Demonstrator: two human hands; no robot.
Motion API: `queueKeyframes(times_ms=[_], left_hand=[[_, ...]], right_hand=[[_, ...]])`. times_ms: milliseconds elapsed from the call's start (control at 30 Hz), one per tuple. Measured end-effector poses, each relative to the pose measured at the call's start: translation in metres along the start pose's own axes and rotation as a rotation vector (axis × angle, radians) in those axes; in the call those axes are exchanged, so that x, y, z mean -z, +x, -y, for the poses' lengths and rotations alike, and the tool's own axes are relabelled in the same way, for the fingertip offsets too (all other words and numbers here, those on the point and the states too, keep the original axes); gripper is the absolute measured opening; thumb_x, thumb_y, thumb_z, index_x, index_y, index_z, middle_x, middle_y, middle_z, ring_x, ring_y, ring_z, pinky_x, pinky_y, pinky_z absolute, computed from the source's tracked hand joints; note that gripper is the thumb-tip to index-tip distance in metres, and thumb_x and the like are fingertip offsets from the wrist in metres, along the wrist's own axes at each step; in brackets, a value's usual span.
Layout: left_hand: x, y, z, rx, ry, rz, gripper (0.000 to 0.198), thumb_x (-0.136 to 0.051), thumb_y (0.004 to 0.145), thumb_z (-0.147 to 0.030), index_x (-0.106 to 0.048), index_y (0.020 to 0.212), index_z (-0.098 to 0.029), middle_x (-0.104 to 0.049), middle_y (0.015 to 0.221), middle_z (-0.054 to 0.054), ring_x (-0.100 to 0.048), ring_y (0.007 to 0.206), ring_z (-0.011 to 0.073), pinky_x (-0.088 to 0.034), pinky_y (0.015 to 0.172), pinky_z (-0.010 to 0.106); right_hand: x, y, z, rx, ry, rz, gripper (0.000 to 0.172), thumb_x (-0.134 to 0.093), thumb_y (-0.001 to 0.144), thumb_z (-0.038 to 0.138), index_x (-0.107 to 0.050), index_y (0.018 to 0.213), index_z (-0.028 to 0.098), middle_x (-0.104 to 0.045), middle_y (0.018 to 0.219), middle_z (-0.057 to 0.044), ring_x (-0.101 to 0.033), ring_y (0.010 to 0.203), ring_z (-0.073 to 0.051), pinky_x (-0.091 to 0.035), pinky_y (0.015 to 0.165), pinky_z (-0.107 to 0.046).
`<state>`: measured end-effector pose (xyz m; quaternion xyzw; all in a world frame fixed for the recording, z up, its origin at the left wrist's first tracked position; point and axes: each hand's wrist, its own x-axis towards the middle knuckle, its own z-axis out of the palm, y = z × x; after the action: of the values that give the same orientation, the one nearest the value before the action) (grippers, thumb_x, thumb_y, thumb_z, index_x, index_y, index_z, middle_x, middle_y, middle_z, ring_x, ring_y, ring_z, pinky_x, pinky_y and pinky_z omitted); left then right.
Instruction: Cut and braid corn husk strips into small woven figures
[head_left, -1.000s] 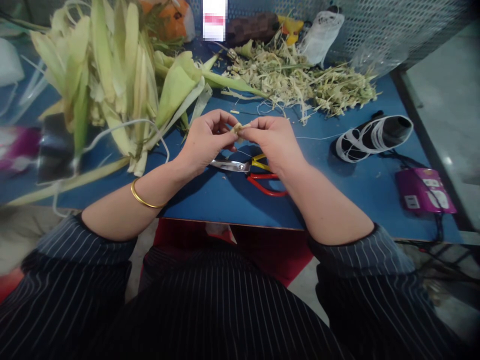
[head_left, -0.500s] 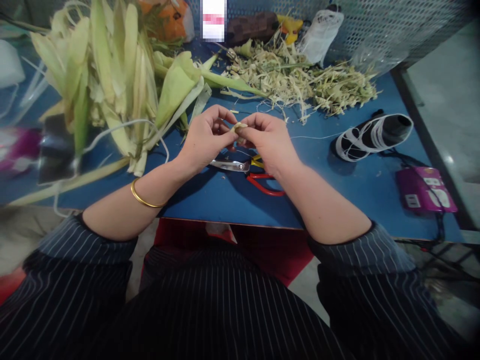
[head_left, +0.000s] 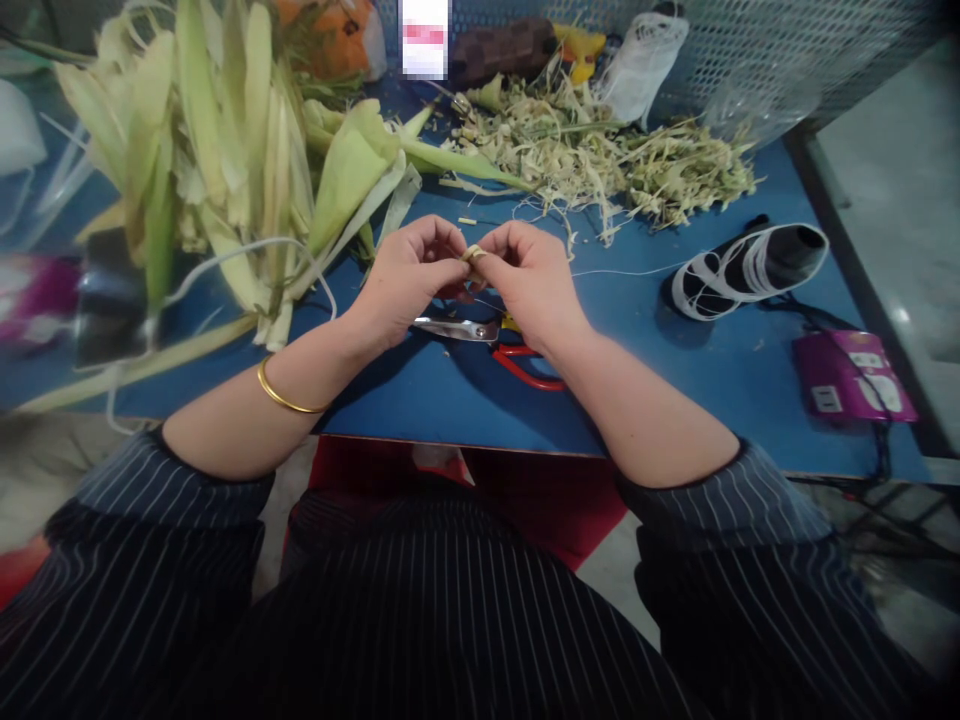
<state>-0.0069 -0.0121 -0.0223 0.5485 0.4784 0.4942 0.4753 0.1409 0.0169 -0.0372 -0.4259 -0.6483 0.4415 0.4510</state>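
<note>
My left hand (head_left: 411, 275) and my right hand (head_left: 529, 280) meet above the blue table (head_left: 675, 370), fingertips pinched together on a small folded piece of pale corn husk (head_left: 473, 254). Both hands are closed on it. A thin white thread (head_left: 622, 272) runs off to the right from near my hands toward a black spool (head_left: 750, 268) wound with white thread. Scissors (head_left: 491, 340) with red and yellow handles lie on the table just under my hands, partly hidden by my right wrist.
A big heap of green-yellow corn husks (head_left: 225, 170) fills the left. Shredded husk scraps (head_left: 615, 160) lie at the back. A purple device (head_left: 851, 375) with a cable sits at the right edge. A metal mesh wall (head_left: 750, 50) stands behind.
My hands have drawn slightly closer together and a little away from me, turning the small husk piece between the fingertips. Nothing else on the table has moved.
</note>
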Motion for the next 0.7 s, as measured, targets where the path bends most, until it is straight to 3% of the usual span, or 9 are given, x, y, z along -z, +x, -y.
queueKeyframes(times_ms=[300, 533, 700], left_hand=[[-0.001, -0.005, -0.001, -0.198, 0.141, -0.005, 0.02, -0.071, 0.078, -0.012, -0.057, 0.088, -0.021, -0.066, 0.072, -0.002, -0.067, 0.064, 0.012, -0.055, 0.065, 0.026], [-0.004, -0.008, -0.005, -0.057, -0.016, 0.014, 0.028, -0.07, 0.081, -0.018, -0.065, 0.109, -0.02, -0.07, 0.075, 0.0, -0.07, 0.071, 0.015, -0.059, 0.07, 0.028], [-0.009, -0.011, -0.006, 0.05, -0.108, -0.002, 0.021, -0.069, 0.082, -0.024, -0.074, 0.102, -0.017, -0.075, 0.084, 0.004, -0.072, 0.078, 0.0174, -0.061, 0.07, 0.029]], right_hand=[[0.0, 0.0, 0.003, 0.022, 0.089, 0.029, 0.019, -0.062, 0.086, 0.02, -0.049, 0.072, 0.022, -0.049, 0.066, 0.004, -0.051, 0.065, -0.01, -0.044, 0.064, -0.028], [-0.001, -0.003, 0.011, 0.067, 0.085, -0.039, 0.018, -0.058, 0.086, 0.018, -0.047, 0.074, 0.022, -0.046, 0.07, 0.003, -0.05, 0.069, -0.01, -0.044, 0.066, -0.028], [-0.003, -0.004, 0.009, 0.032, 0.094, -0.081, 0.018, -0.06, 0.084, 0.019, -0.046, 0.072, 0.022, -0.046, 0.069, 0.003, -0.047, 0.066, -0.01, -0.043, 0.063, -0.027]])
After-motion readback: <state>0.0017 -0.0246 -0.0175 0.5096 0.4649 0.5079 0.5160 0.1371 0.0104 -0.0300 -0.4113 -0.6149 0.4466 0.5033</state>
